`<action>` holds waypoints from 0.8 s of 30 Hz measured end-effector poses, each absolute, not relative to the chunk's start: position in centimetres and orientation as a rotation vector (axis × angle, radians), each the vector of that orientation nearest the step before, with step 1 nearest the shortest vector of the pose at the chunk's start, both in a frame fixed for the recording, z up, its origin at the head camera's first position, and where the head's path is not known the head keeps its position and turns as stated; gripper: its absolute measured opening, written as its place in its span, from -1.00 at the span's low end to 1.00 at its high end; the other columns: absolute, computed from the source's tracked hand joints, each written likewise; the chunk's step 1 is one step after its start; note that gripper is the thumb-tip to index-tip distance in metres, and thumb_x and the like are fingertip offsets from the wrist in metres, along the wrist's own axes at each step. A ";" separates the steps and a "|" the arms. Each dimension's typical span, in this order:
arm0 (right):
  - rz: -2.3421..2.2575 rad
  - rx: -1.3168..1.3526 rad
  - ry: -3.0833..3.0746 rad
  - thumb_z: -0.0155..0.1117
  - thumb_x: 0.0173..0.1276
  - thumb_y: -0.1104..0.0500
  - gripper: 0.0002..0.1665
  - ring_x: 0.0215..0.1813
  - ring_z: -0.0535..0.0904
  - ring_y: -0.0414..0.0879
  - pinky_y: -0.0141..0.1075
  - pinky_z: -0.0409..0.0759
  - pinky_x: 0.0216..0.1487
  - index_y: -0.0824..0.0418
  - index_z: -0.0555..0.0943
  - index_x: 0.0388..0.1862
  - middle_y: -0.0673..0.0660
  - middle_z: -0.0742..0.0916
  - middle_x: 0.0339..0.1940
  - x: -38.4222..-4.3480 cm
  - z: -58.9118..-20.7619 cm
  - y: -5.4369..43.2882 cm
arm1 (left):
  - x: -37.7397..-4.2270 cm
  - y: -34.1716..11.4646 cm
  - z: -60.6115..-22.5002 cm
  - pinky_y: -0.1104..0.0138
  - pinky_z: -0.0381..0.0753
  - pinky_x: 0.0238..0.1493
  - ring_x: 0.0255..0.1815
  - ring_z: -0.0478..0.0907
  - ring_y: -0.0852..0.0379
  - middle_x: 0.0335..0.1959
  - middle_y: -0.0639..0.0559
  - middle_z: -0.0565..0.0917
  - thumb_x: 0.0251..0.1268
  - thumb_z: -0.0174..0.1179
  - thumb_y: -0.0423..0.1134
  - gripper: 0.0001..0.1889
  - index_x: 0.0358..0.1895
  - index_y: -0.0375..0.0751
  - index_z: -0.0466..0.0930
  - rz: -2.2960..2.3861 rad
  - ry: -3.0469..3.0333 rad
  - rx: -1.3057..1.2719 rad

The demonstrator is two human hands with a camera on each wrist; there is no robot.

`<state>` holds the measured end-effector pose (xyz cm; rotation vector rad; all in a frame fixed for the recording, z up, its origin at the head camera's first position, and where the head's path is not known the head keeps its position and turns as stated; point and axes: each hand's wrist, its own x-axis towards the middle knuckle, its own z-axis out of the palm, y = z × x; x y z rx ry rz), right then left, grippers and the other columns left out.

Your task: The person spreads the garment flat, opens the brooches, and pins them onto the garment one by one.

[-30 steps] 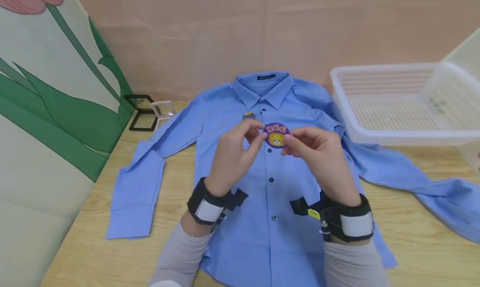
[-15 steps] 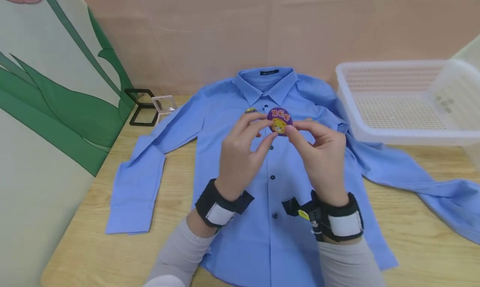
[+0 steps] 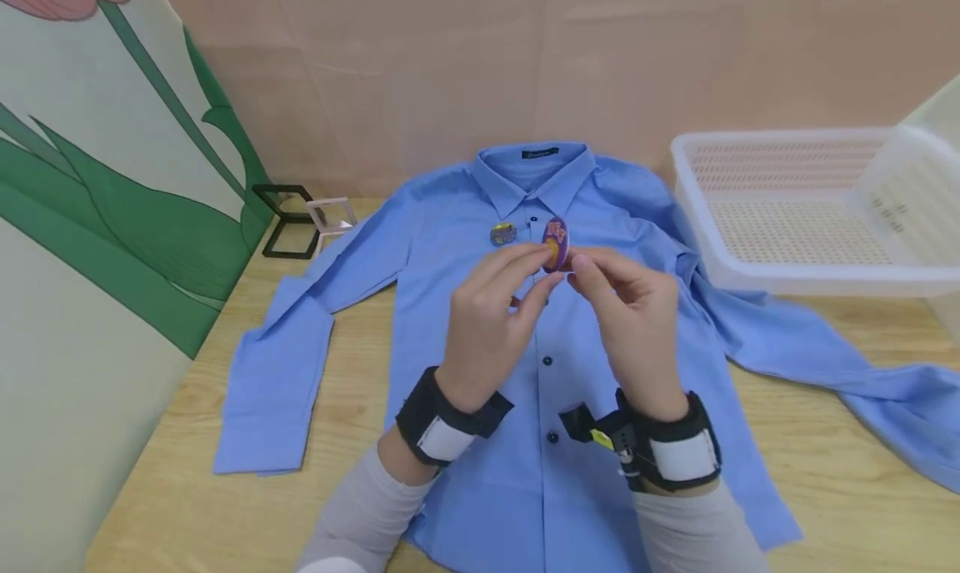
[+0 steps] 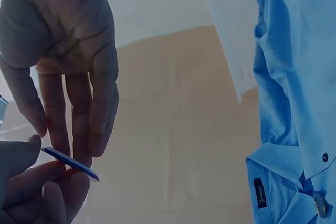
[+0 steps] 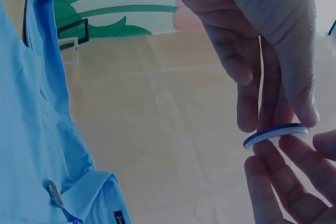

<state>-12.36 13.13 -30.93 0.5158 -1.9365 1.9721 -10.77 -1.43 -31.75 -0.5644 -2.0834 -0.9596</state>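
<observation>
A round purple pin badge [image 3: 556,236] with a yellow bear picture is held between both hands above the shirt, turned nearly edge-on. The left hand [image 3: 483,331] has its fingertips on the badge's printed face, with the thumb by its lower edge. From the other side the right hand [image 3: 637,323] pinches the badge. In the left wrist view the badge [image 4: 71,164] appears as a thin tilted disc between the fingers. Beneath lies a blue buttoned shirt [image 3: 480,440], collar away from the person. A second badge [image 3: 503,234], yellow and grey, sits on its chest beside the button placket.
A white plastic basket [image 3: 817,277] stands at the back right, by the shirt's sleeve. Black [image 3: 288,238] and white square frames [image 3: 330,215] stand at the back left. A pinkish sheet [image 3: 600,57] covers the back of the wooden table [image 3: 180,473].
The held badge has risen slightly toward the collar and turned from facing the head camera to nearly edge-on. The hands have drawn closer together; the second badge is now fully uncovered.
</observation>
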 end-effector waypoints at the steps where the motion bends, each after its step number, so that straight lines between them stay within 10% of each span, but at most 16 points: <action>1: 1.963 0.512 -1.945 0.21 0.46 0.26 -0.75 -0.06 0.74 -0.16 -0.38 0.68 0.02 0.42 0.72 -0.08 -0.11 0.82 -0.21 -12.3 -30.9 13.1 | -10.7 -1.4 -31.8 0.52 0.65 -0.26 -0.11 0.69 0.09 -0.05 -0.15 0.74 0.31 0.32 -0.27 -0.73 0.00 -0.35 0.71 -0.976 -2.082 -0.570; 24: 1.469 0.639 -2.244 0.07 0.38 0.51 -0.57 0.00 0.49 -0.21 -0.65 0.49 -0.12 0.24 0.72 0.07 0.21 0.67 -0.03 -12.6 -31.4 13.0 | -12.3 -2.4 -32.5 0.49 0.70 -0.18 -0.27 0.78 0.02 -0.23 -0.24 0.77 0.35 0.21 -0.42 -0.84 -0.12 -0.43 0.71 -1.415 -2.032 -0.499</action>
